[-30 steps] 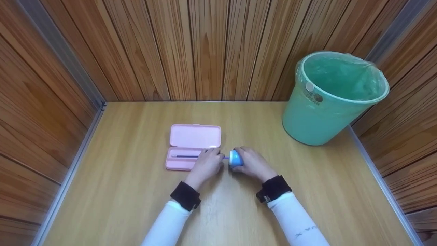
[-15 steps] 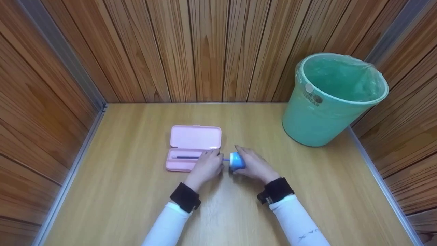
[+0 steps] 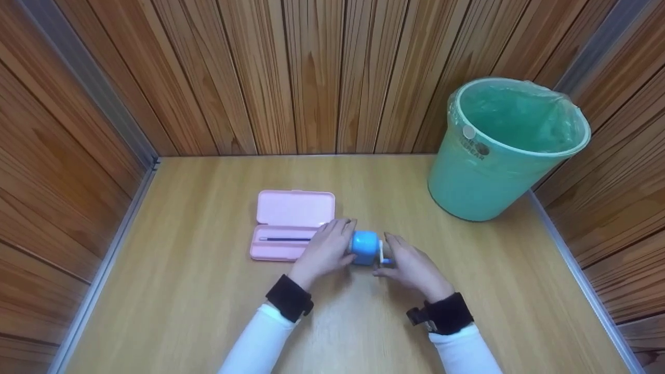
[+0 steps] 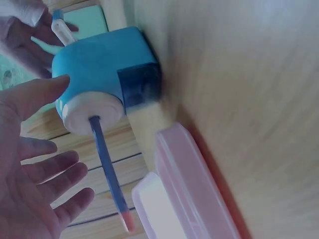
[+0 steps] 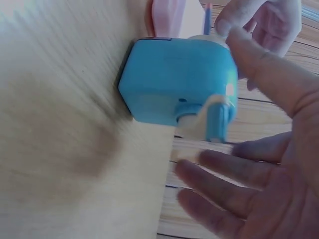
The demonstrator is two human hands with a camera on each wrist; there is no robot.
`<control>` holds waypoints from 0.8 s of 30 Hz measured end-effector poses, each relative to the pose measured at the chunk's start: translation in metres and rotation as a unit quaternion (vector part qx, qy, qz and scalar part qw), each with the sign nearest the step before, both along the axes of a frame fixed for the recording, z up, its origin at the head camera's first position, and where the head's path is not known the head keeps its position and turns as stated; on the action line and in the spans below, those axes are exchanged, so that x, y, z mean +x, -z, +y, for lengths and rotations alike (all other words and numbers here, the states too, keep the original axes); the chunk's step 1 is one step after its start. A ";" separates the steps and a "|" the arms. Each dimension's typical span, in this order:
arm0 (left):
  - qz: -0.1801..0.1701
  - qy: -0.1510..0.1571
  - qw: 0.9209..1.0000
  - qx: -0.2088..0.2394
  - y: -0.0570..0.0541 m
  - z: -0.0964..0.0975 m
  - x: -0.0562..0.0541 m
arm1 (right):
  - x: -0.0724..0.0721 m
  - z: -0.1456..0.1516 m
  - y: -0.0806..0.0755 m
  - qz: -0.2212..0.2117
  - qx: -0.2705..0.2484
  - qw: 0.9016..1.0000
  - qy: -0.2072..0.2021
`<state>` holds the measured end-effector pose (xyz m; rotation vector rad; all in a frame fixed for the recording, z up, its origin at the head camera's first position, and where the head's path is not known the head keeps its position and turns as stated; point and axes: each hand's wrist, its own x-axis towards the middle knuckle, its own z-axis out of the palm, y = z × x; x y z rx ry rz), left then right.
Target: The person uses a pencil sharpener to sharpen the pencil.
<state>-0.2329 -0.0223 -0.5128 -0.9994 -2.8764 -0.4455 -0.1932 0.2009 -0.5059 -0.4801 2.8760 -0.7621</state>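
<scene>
A blue pencil sharpener [image 3: 365,246] with a small dark see-through window stands on the table. Its white crank [image 3: 383,254] with a blue knob faces right. From the white front sticks a dark blue pencil [image 4: 108,172] with a reddish end. My left hand [image 3: 327,248] is beside the sharpener's front, thumb near its side, fingers spread and apart from the pencil in the left wrist view. At the crank side, my right hand [image 3: 415,265] has its fingers loosely spread, its thumb alongside the sharpener. Whether either thumb touches it, I cannot tell.
An opened pink pencil case [image 3: 296,208] lies left of the sharpener, partly behind the left hand. Inside it lies a dark pencil [image 3: 284,239]. A green bin [image 3: 470,179] with a plastic liner stands at the back right. Wooden walls [image 3: 317,78] border the table.
The left hand has left the pencil and moved right to the sharpener's front. The right hand has released the sharpener's body and shifted right, to the crank. The sharpener sits slightly further right.
</scene>
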 end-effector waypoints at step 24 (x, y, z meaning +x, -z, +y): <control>0.025 0.023 0.995 -0.097 0.008 0.032 -0.014 | 0.014 0.001 0.015 -0.043 -0.016 0.999 0.019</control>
